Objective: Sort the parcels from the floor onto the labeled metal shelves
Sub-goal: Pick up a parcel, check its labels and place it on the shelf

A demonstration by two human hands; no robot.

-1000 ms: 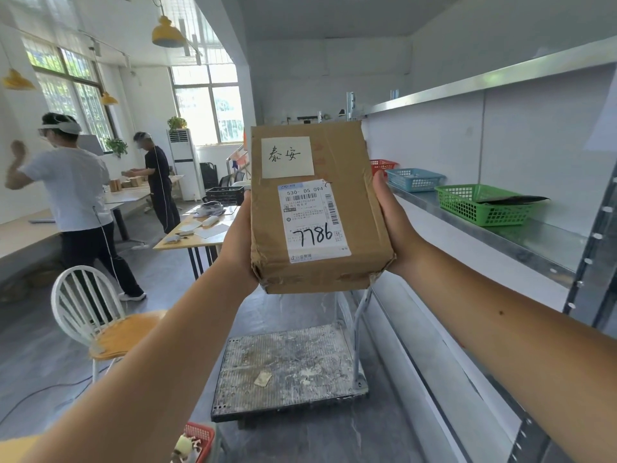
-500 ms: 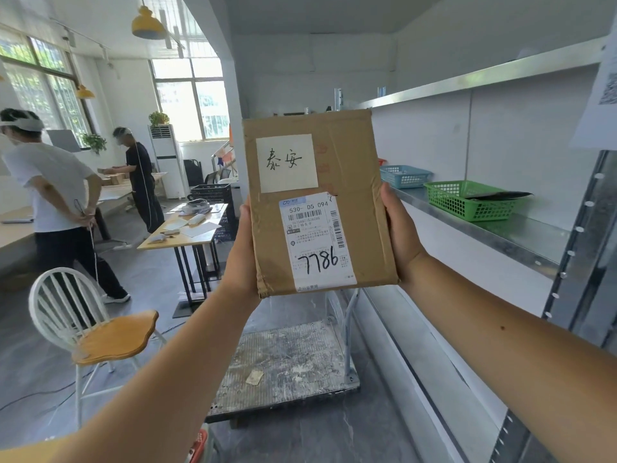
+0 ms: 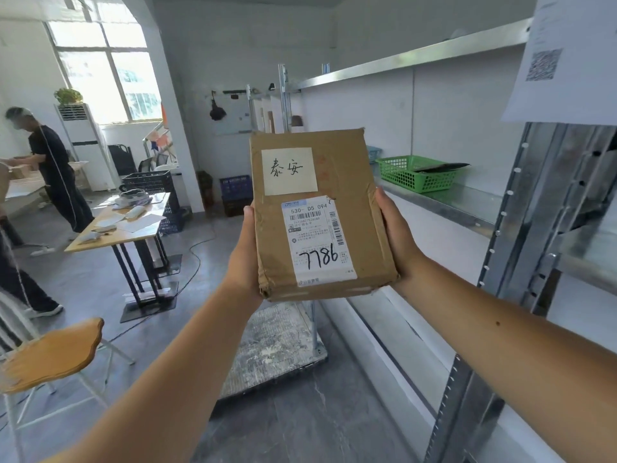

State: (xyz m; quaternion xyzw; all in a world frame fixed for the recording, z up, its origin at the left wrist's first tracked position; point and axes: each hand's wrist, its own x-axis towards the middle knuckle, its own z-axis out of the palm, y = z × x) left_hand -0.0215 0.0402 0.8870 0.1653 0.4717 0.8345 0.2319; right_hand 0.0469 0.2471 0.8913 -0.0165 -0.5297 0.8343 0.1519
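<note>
Fingers (image 3: pixel 384 208) of both hands clasp parcel (image 3: pixel 320 212) — upright, arms outstretched.

I see a brown parcel (image 3: pixel 320 212) with white labels, black "7786" (image 3: pixel 322 257); a green basket (image 3: pixel 415 173).

Parcel sorting room, part workspace. Metal shelving (image 3: pixel 467 208) lines the wall, with a green basket (image 3: pixel 414 177) on it and a QR sheet (image 3: pixel 567 58) on its near post. A flat trolley (image 3: pixel 273 345) sits below the shelving, a work table (image 3: pixel 133 222) and stacked crates (image 3: pixel 150 183) across the floor from it.
</note>
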